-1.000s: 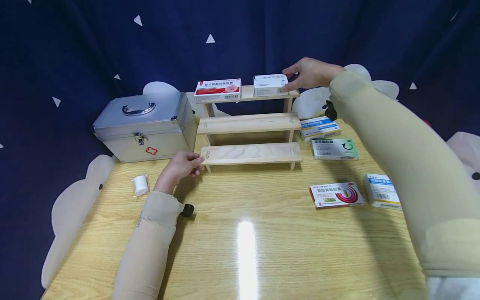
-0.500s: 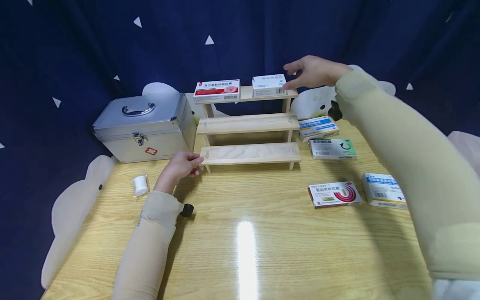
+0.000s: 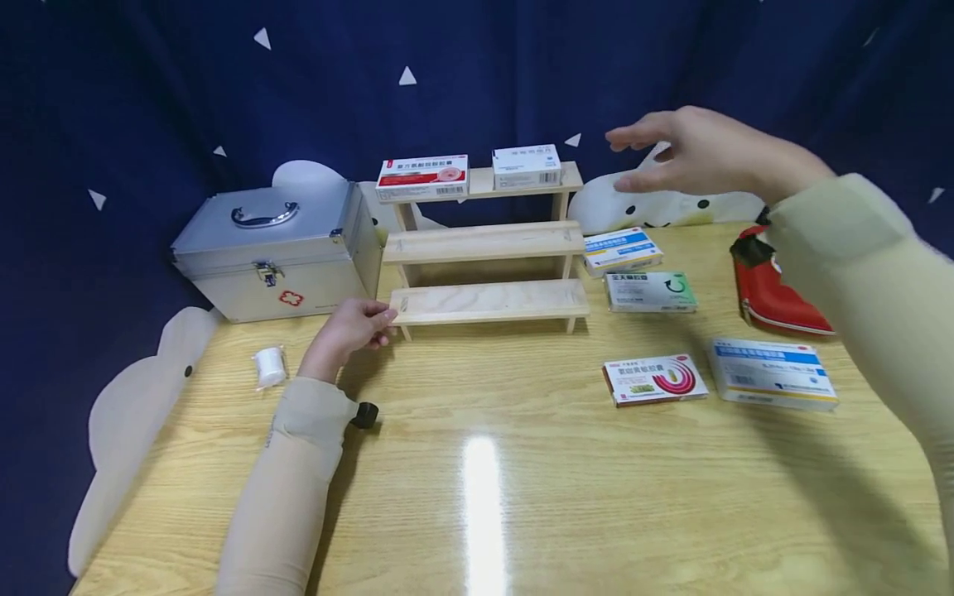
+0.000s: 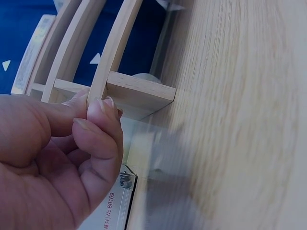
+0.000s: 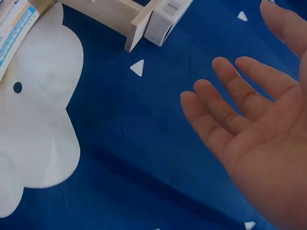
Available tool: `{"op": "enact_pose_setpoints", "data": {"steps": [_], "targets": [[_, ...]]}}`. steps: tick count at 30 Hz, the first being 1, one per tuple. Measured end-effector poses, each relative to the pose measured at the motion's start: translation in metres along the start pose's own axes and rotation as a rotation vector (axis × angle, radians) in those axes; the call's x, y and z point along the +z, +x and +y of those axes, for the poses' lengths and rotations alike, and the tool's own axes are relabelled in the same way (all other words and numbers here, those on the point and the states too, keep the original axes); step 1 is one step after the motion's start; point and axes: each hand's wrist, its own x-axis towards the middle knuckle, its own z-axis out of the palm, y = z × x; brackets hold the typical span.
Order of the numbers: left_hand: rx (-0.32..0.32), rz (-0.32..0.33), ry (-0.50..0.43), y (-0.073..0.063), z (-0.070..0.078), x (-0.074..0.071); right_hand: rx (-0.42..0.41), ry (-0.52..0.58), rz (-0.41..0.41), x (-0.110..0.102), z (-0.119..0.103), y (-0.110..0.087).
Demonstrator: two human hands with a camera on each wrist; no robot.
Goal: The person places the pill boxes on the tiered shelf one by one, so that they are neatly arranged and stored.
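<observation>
A three-tier wooden shelf (image 3: 484,242) stands at the back of the table. My left hand (image 3: 353,331) pinches the left end of its lowest board between thumb and fingers, as the left wrist view (image 4: 72,153) also shows. On the top board sit a red and white medicine box (image 3: 423,177) at the left and a white medicine box (image 3: 526,167) toward the right. My right hand (image 3: 704,153) hovers in the air to the right of the shelf, apart from the white box. In the right wrist view its fingers (image 5: 230,103) are spread and hold nothing.
A silver first-aid case (image 3: 276,248) stands left of the shelf, with a wrapped white roll (image 3: 270,367) before it. To the right lie a blue-striped box (image 3: 622,250), a green box (image 3: 650,291), a pink-ringed box (image 3: 656,379), another blue-striped box (image 3: 773,374) and a red pouch (image 3: 782,294).
My right hand has let go of the white box on the top board and moved away to the right. The red pouch has come into view. My left hand keeps its grip on the shelf.
</observation>
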Motion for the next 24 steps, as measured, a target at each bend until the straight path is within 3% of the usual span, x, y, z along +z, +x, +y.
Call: {"op": "enact_pose_setpoints", "data": {"steps": [5,12,18,24], "targets": [[0.000,0.000,-0.006,0.000,-0.002,-0.002,-0.021,-0.022,0.006,0.011,0.000,-0.035],[-0.022,-0.002,-0.012,-0.001,-0.006,-0.005,-0.071,-0.038,0.018,0.043,0.009,-0.078],[-0.011,-0.003,-0.026,-0.002,-0.006,-0.005,-0.056,-0.052,0.051,0.070,0.025,-0.105],[-0.014,-0.005,-0.034,-0.001,-0.007,-0.004,-0.018,-0.015,0.001,0.098,0.041,-0.123]]}}
